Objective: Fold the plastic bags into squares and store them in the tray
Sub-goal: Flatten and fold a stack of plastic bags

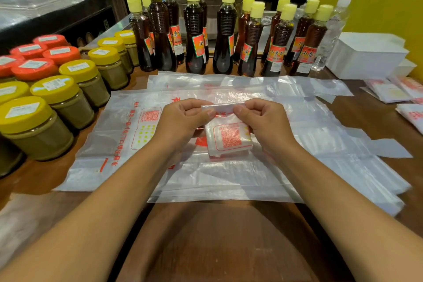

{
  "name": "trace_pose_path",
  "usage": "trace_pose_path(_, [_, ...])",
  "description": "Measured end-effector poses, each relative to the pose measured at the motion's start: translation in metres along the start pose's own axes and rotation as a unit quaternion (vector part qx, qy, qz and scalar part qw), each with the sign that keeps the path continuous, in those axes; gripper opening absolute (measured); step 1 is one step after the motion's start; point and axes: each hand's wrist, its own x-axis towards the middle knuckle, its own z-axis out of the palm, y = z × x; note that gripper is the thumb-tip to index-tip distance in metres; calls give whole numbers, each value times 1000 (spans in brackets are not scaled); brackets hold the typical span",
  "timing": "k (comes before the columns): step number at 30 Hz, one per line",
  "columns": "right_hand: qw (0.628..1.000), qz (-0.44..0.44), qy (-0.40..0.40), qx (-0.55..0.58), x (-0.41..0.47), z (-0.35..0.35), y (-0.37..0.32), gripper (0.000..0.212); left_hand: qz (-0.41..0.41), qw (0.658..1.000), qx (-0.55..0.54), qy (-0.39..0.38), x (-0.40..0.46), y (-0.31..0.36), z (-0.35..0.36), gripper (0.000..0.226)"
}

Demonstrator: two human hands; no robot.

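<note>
Head view: we see the left hand (183,119) and the right hand (263,121) meeting over the middle of the table (229,247). Both hands hold one folded bag (229,137), a small near-square packet with a red printed code on its face. The left thumb and curled fingers pinch the left end of its turned-over top flap; the right thumb and curled fingers pinch the right end of the same flap. The two thumbs lie close together, with the flap between them. The lower part of the folded bag hangs below the hands, over the flat bags (229,178).

We take the folded bag as landmark. Beneath it and around it on all sides lie the flat bags, unfolded, overlapping, clear with red print, spread on the table. Left of it stand jars (57,98) with yellow and orange lids, in rows. Beyond it stands a row of bottles (194,36) of dark liquid with pale yellow caps. Beyond it and to the right is a white tray (366,57), against a yellow wall. Right of it, nearer than the tray, lie several squares (393,91), already folded, on the table. Whether the tray holds any bags, we cannot tell.
</note>
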Motion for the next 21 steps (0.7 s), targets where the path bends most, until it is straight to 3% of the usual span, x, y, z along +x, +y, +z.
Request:
trace_pose_path(7, [984, -140, 17, -111, 6, -2, 9, 11, 75, 996, 38, -12, 0, 3, -1, 1])
trace_pose_path(9, [978, -149, 8, -148, 9, -7, 10, 10, 92, 992, 83, -14, 1, 1, -2, 10])
trace_pose_path(12, [972, -121, -9, -203, 12, -14, 6, 14, 94, 986, 138, -14, 1, -3, -2, 16])
trace_pose_path(16, [971, -20, -34, -237, 5, -20, -6, 20, 64, 982, 175, -12, -3, -7, 6, 23])
trace_pose_path(19, [947, -17, -12, -320, -7, -27, -11, 23, 50, 979, 196, 12, -10, -14, 18, 26])
trace_pose_path(21, [927, -19, -15, -374, -24, -29, -12, 39, 69, 969, 237, 19, -15, -19, 26, 26])
